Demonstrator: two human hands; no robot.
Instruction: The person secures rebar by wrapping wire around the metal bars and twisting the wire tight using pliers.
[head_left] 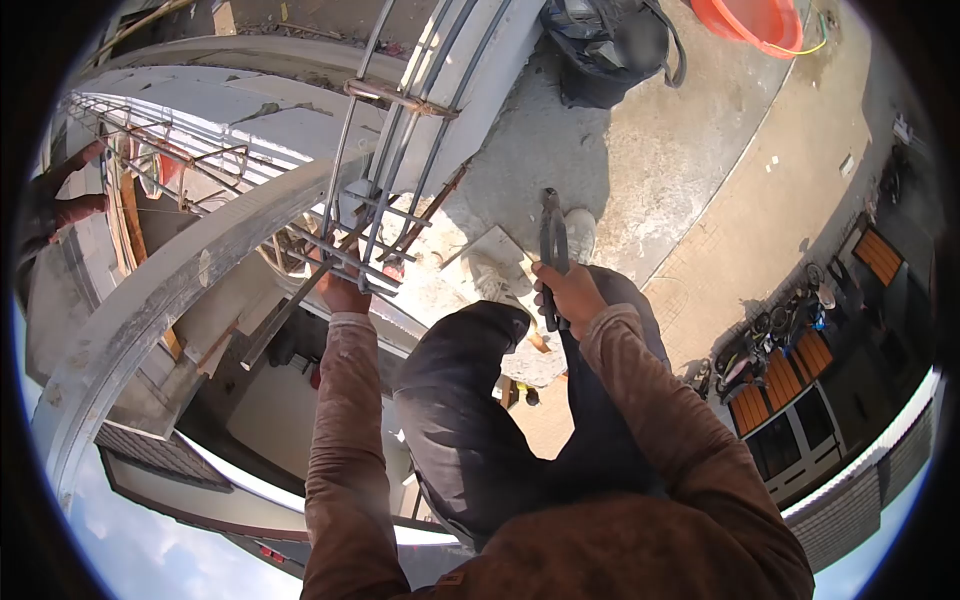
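Long dark-handled pincers [553, 240] are gripped in my right hand [572, 295], jaws pointing away from me, above my right leg. My left hand [343, 284] is at the near end of a cage of steel bars [384, 170]. Its fingers are partly hidden behind the crossing bars, so what they hold cannot be made out. Cross ties join the long bars, and a rusty tie [400, 98] wraps them farther off. A thicker bar or tube [280, 322] slants down and left from beside my left hand.
A black bag [610, 50] and an orange basin [745, 22] stand on the concrete ahead. Another person's hand [82, 208] is at the far left beside more bars [190, 155]. A curved concrete edge [190, 265] runs along the left; parked bikes [770, 325] are below right.
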